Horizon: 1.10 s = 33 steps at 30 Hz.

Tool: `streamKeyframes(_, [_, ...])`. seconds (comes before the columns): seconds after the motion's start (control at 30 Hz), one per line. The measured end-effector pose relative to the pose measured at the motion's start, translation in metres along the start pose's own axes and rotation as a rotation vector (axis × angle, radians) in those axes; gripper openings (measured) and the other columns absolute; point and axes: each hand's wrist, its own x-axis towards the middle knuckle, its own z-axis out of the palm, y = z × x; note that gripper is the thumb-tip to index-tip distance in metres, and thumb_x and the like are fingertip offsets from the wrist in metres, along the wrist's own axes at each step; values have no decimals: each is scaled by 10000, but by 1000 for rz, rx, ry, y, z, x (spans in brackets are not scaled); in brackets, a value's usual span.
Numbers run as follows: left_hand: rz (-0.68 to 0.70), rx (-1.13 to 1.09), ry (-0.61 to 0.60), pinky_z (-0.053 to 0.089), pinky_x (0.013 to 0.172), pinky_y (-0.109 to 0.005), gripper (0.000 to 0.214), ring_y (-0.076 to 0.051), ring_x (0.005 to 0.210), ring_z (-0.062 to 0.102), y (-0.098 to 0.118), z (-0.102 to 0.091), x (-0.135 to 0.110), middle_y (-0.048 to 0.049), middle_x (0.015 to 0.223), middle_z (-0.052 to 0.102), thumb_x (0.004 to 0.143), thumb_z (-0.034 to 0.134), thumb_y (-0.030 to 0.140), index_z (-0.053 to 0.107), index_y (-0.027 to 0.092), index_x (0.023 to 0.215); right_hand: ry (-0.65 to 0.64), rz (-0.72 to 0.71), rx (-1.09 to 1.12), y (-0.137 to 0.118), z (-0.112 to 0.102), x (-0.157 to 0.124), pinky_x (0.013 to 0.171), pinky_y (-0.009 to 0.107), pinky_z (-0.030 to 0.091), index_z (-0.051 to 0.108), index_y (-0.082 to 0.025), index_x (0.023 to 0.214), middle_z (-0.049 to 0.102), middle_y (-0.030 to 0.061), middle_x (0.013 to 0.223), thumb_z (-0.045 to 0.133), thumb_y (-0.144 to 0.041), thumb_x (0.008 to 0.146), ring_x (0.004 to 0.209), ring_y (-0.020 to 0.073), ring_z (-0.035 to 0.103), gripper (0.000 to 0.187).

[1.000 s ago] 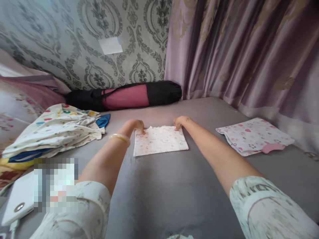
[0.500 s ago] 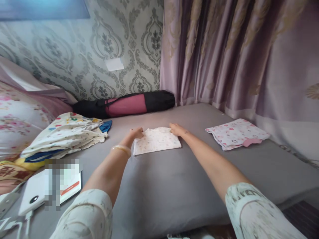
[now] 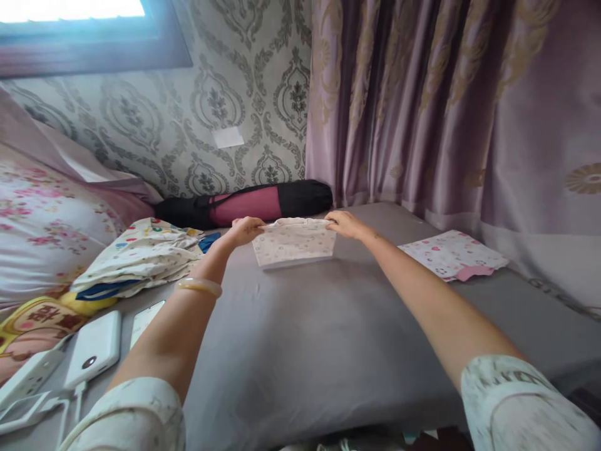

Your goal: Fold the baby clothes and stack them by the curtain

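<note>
A small white cloth with a faint pink print (image 3: 295,243) is lifted off the grey bed (image 3: 305,338) by its far edge, its near edge still resting on the sheet. My left hand (image 3: 245,228) pinches the far left corner and my right hand (image 3: 344,223) pinches the far right corner. Both arms reach straight ahead, and a pale bangle (image 3: 198,286) circles my left wrist.
A folded pink-patterned garment (image 3: 451,254) lies to the right near the curtain (image 3: 446,106). A pile of clothes (image 3: 141,254) and a floral pillow (image 3: 42,232) sit on the left, with a white power bank (image 3: 94,349) and phone nearby. A black and pink roll bag (image 3: 248,203) lies along the wall.
Both hands have closed on the cloth's far corners and raised that edge off the bed. The view has tilted upward.
</note>
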Motion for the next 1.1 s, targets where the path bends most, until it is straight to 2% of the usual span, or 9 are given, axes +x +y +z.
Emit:
streamKeyframes(0.1, [120,115,227,187,1119,-442,342,-192,1039,592,-1,16,-16,-51,1066,704,900,385,199,628,188,1141,122,-71,-110,-5,9,-20,902,294,359,625,-174,1132,625,94,1124,464,-151,922,1057,208,533,266])
streamKeyframes(0.17, [193,145,270,144,1135,-430,372,-181,1070,587,-3,34,-32,-63,1123,688,888,353,146,620,194,1143,114,-133,-171,-7,22,-39,921,320,343,622,-184,1121,615,99,1113,404,-100,927,1062,216,514,303])
streamKeyframes(0.4, [335,137,66,159,1129,-449,532,-180,1116,579,4,95,-102,-60,1150,677,758,335,24,615,254,1147,-35,-315,-183,-8,76,-100,939,332,350,640,-167,1086,608,121,1136,411,-64,910,1060,213,517,307])
streamKeyframes(0.57, [300,109,11,215,1098,-467,519,-203,1169,551,-4,115,-121,-79,1255,628,761,347,57,601,241,1176,-107,-304,-108,-3,87,-119,970,334,350,616,-189,1176,598,106,1196,379,11,849,1105,198,515,451])
streamKeyframes(0.7, [198,62,-30,232,1099,-446,535,-197,1181,553,-11,118,-119,-57,1270,629,725,376,67,605,258,1169,-161,-228,-71,-6,82,-116,985,332,339,636,-197,1160,630,90,1169,398,7,822,1101,191,542,461])
streamKeyframes(0.77, [121,41,-23,255,1091,-428,517,-196,1157,571,-8,116,-113,-53,1232,654,732,379,71,614,252,1155,-180,-147,-82,-16,80,-107,978,330,344,666,-196,1098,650,86,1141,408,-32,844,1086,197,561,398])
streamKeyframes(0.83, [54,28,7,282,1077,-409,502,-194,1145,579,3,115,-102,-60,1216,662,759,371,75,608,239,1170,-157,-84,-90,-32,83,-93,999,329,333,654,-185,1124,636,94,1196,398,-61,864,1131,202,546,386])
streamKeyframes(0.97, [-18,27,38,298,1079,-400,494,-189,1225,526,36,118,-76,-79,1321,593,830,355,93,530,211,1277,-95,-19,-70,-71,104,-58,1119,390,214,465,-126,1376,432,130,1464,315,-157,929,1361,225,348,473])
streamKeyframes(1.1, [-101,52,20,231,1130,-475,444,-230,1371,364,61,134,-54,-101,1442,474,935,316,207,452,191,1358,-153,70,-43,-95,129,-32,1160,472,106,351,-116,1462,290,121,1550,280,-273,958,1439,248,198,533])
